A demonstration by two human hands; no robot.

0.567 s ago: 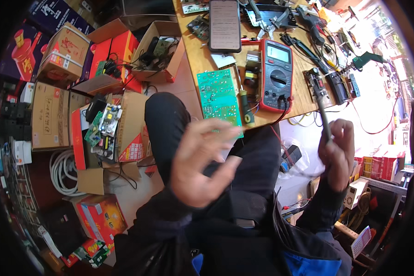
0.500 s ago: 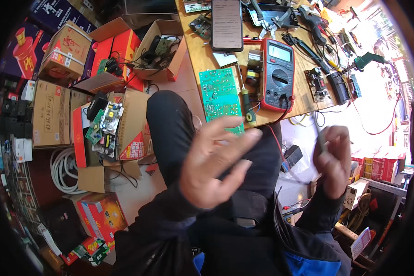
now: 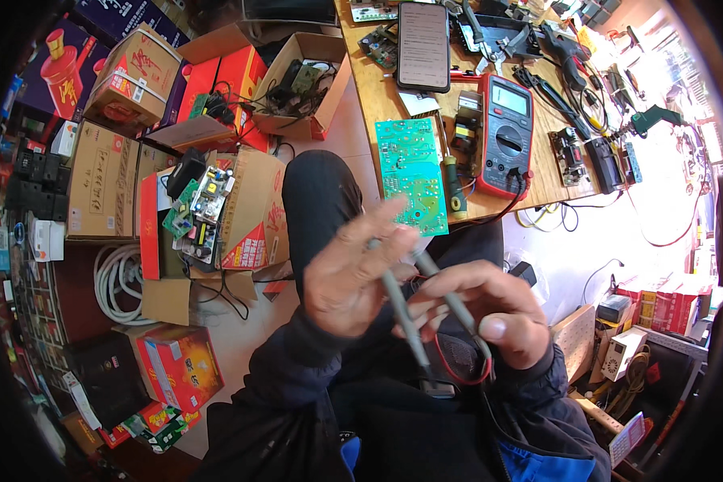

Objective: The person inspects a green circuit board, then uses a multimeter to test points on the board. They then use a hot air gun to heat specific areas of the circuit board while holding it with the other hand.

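My right hand (image 3: pixel 498 309) is closed around slim grey multimeter probes in front of my lap. One test probe (image 3: pixel 456 309) lies under its fingers; a second probe (image 3: pixel 406 317) slants down to its left. A red lead loops below them. My left hand (image 3: pixel 349 281) is blurred, its fingers stretched out, and the upper end of the second probe crosses in front of it. Whether the hand touches that probe is unclear. Just beyond the hands, a green circuit board (image 3: pixel 411 173) overhangs the table edge. Right of it stands the red multimeter (image 3: pixel 506 132), leads plugged in.
On the wooden table (image 3: pixel 369 88) lie a phone (image 3: pixel 423 48), a screwdriver (image 3: pixel 455 189), pliers (image 3: pixel 550 100) and a small board (image 3: pixel 569 153). Open cartons (image 3: pixel 325 112) with cables and boards stand at left, beside a coiled white hose (image 3: pixel 116 285). Red boxes (image 3: pixel 659 301) sit at right.
My right hand has come leftward to my lap, bringing the probes beside my left hand. The left hand has shifted slightly left and up. The whole view has shifted, moving the table rightward.
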